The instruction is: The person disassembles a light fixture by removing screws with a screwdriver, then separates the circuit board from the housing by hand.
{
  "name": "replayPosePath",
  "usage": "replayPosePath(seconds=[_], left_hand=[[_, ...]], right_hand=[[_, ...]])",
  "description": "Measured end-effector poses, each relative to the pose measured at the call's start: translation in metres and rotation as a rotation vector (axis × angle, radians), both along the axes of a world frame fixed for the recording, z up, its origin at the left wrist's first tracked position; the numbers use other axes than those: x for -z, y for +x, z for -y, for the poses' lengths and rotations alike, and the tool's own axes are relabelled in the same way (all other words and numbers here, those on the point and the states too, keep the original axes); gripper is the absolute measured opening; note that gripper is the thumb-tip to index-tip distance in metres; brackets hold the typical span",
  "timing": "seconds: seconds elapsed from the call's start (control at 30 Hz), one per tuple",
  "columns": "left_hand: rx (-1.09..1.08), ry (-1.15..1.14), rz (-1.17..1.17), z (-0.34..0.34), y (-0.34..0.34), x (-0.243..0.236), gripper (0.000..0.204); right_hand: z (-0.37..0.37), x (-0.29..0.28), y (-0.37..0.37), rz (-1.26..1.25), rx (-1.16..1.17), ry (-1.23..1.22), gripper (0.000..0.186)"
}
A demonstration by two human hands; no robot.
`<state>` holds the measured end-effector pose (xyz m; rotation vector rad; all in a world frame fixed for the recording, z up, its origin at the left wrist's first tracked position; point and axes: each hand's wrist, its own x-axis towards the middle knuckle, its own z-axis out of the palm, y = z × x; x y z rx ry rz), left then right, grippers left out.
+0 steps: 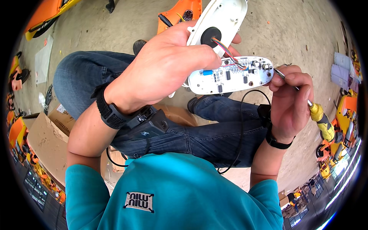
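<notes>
My left hand [172,63] is closed on a white plastic housing [234,15], its thumb lying near the edge of a white circuit board [230,80]. The housing is an elongated shell with a round black part [210,37] inside. Several coloured wires [226,50] run from that black part to the board. My right hand [293,99] grips a screwdriver [322,120] with a yellow and black handle. Its metal tip is close to the board's right end; whether they touch I cannot tell. The fingers of my right hand are at that same end.
An orange part [180,15] with a black grip lies on the concrete floor [268,30] ahead. On the left stands an open cardboard box [50,142]. A black cable [241,130] hangs between my wrists, over my jeans. Orange and yellow machines line both sides.
</notes>
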<state>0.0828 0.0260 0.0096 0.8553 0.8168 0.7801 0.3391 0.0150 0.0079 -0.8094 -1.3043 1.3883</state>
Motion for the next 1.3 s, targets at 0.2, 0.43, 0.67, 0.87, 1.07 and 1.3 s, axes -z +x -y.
replayPosePath(seconds=[0.2,0.43,0.67,0.87,1.07,1.3], left_hand=[[0.002,0.004,0.034,0.001,0.0,0.0,0.048],[0.031,0.071,-0.022,0.002,0.0,0.002,0.046],[-0.039,-0.098,0.104,0.001,0.0,0.003,0.049],[-0.062,-0.059,0.117,0.002,0.0,0.004,0.049],[-0.092,-0.1,0.153,0.002,0.002,0.004,0.048],[-0.082,-0.112,0.145,0.001,0.003,0.003,0.048]], right_hand=[[0.0,0.0,0.001,0.007,-0.001,0.004,0.037],[0.0,0.0,0.0,0.003,-0.001,0.008,0.038],[-0.001,0.001,0.001,-0.007,-0.012,0.02,0.04],[0.001,0.001,0.002,-0.084,0.025,-0.016,0.047],[-0.005,-0.002,0.006,0.112,0.12,0.299,0.049],[0.013,-0.024,-0.017,0.753,-0.02,0.559,0.049]])
